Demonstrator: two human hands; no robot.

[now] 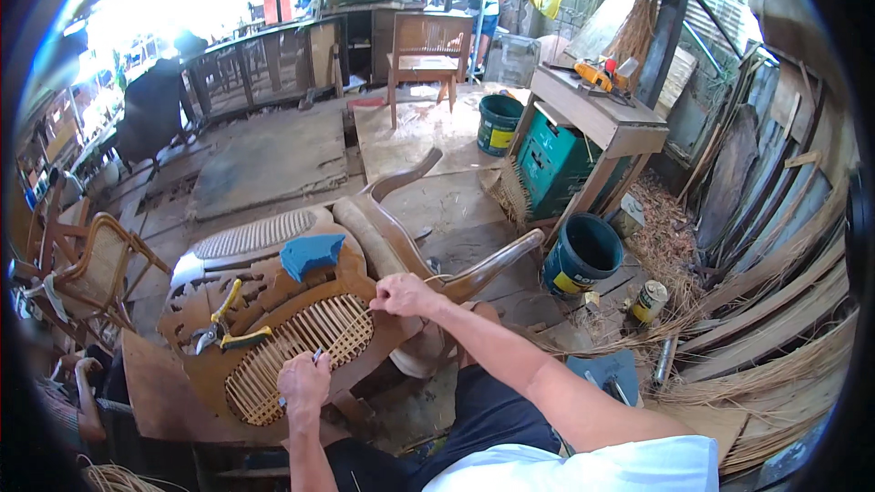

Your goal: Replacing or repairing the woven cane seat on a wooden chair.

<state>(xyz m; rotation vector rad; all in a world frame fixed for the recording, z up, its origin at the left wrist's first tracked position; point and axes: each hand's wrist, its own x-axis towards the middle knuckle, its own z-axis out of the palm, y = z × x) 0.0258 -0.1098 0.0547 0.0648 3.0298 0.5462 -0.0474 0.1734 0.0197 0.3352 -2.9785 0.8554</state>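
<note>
A dark green bucket with a yellow label stands on the floor beside a wooden workbench; a second dark bucket, also yellow-labelled, sits below the bench's near leg, and a small tin can with a yellow-and-white wrapper stands just right of it among cane scraps. A green plastic crate is tucked under the bench. In the middle, a carved wooden chair lies tipped over, its half-woven cane panel facing up. On the carved frame rest a blue block, yellow-handled pliers and a pale flat scraper. The left hand lies on the lower edge of the cane panel, fingers curled around a small slim tool whose tip pokes out toward the weave. The right hand sits at the panel's upper right corner, on the frame by the chair arm, fingers closed tight in a pinch, seemingly on a thin cane strand, though this is too fine to tell for certain.
</note>
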